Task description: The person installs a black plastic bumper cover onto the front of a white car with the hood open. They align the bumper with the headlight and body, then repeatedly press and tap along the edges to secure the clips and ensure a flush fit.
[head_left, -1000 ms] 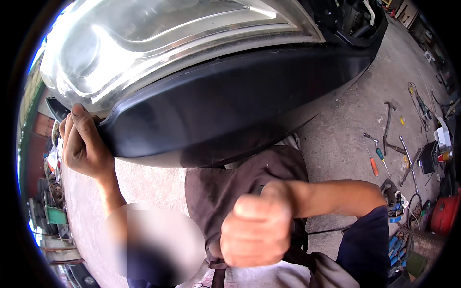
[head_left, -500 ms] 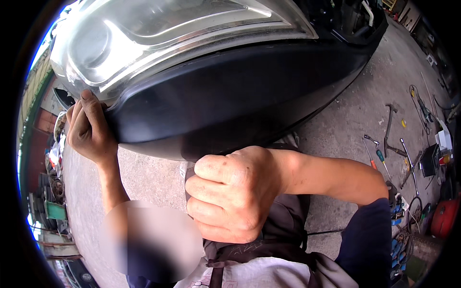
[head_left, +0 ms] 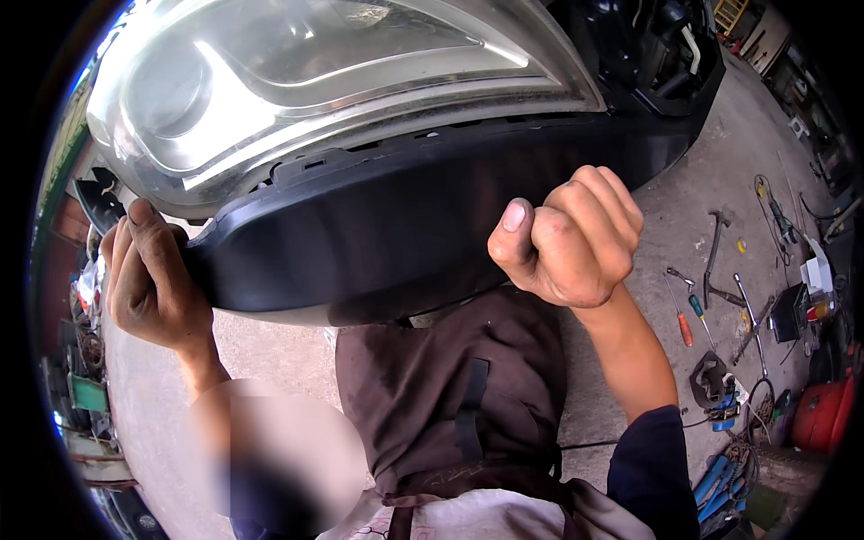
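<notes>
A black car bumper [head_left: 378, 243] spans the view beneath a clear headlight [head_left: 297, 108]. My left hand [head_left: 160, 283] is wrapped round the bumper's left end, thumb up, close to the headlight's lower corner. A dark gap with small slots and tabs shows between the bumper's upper edge and the headlight. My right hand [head_left: 576, 238] is curled into a fist in front of the bumper's right half, thumb toward the left, with nothing seen in it. Whether the fist touches the bumper I cannot tell.
On the concrete floor at right lie a hammer [head_left: 715, 252], an orange-handled screwdriver [head_left: 686, 329], a ratchet wrench [head_left: 680, 276] and a black cable. A red rounded container [head_left: 823, 414] stands at the right edge. The engine bay [head_left: 661, 54] is exposed at upper right.
My right fist has moved up and to the right, from below the bumper to in front of it. The bumper's upper edge has come away from the headlight, with my left hand still on its end.
</notes>
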The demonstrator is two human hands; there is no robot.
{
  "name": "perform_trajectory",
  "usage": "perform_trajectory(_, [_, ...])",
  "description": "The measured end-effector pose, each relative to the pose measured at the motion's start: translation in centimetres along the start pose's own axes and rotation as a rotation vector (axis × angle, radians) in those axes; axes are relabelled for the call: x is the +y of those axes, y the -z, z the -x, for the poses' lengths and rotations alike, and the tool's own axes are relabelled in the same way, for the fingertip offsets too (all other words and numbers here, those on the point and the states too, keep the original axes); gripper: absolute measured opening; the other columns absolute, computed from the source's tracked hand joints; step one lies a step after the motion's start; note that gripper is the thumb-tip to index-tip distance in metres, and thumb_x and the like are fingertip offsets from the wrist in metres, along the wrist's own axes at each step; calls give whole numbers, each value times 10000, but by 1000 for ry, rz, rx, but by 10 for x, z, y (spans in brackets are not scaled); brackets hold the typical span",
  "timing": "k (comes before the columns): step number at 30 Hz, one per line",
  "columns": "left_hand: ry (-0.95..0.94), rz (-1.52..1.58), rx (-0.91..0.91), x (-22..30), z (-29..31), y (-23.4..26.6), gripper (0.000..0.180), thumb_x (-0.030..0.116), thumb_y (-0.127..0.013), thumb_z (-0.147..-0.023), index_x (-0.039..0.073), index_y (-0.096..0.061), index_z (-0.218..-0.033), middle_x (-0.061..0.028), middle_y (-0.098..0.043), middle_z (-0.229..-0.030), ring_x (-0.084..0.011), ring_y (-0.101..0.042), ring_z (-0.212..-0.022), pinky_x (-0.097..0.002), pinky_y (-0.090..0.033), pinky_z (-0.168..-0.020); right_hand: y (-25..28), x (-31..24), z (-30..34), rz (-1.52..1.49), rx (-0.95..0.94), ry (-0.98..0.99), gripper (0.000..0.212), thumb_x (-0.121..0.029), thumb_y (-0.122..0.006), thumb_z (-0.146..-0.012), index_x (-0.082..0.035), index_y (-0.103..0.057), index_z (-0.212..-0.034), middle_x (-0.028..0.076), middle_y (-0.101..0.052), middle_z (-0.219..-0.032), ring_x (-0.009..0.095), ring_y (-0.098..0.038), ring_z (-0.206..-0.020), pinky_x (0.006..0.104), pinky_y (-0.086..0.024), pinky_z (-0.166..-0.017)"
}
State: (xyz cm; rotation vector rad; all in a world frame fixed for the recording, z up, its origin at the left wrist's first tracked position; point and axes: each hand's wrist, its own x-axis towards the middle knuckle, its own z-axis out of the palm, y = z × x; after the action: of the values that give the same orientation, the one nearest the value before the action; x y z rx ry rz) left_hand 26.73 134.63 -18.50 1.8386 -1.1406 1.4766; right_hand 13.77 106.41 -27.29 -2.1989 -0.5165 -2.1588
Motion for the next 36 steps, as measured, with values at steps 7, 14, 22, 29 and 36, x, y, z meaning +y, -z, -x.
perform_trajectory(7, [58, -4, -83, -11, 11, -12, 376, 101, -556, -1008, -66, -635, -680, -62, -599, -623, -168, -510, -647, -305, -398, -708, -12, 2, 9, -1, 55, -33, 338, -67, -677, -674, -118, -361, -565, 6, -336, -554, 174, -347, -459, 285, -236, -441])
perform_trajectory(14, [123, -44, -47, -16, 11, -7, 362, 141, -582, -1000, -86, -695, -741, -70, -621, -635, -144, -519, -670, -295, -402, -639, -12, 4, 4, 43, 85, -77, 327, -75, -688, -681, -116, -387, -561, 10, -341, -565, 162, -359, -463, 279, -253, -434])
perform_trajectory(22, [148, -7, 14, -15, 9, -12, 367, 74, -565, -983, -57, -660, -654, -63, -615, -602, -134, -499, -621, -297, -379, -672, -6, 6, 5, 15, 47, -101, 339, -73, -697, -661, -112, -376, -559, 11, -344, -572, 171, -368, -467, 287, -255, -434])
perform_trajectory(29, [220, -29, 11, -16, 16, -17, 353, 82, -566, -993, -71, -690, -701, -92, -654, -643, -161, -546, -655, -311, -411, -671, -18, -4, 1, -144, 194, -125, 300, -76, -679, -631, -108, -391, -555, 5, -347, -557, 162, -367, -454, 289, -253, -430])
perform_trajectory(36, [130, 113, 100, -7, 10, -29, 426, 98, -509, -1020, -73, -668, -664, -101, -650, -640, -190, -586, -657, -319, -442, -666, 0, -115, -26, -818, 42, 273, 176, -226, -598, -599, -102, -495, -527, -17, -437, -539, 147, -429, -497, 315, -326, -472])
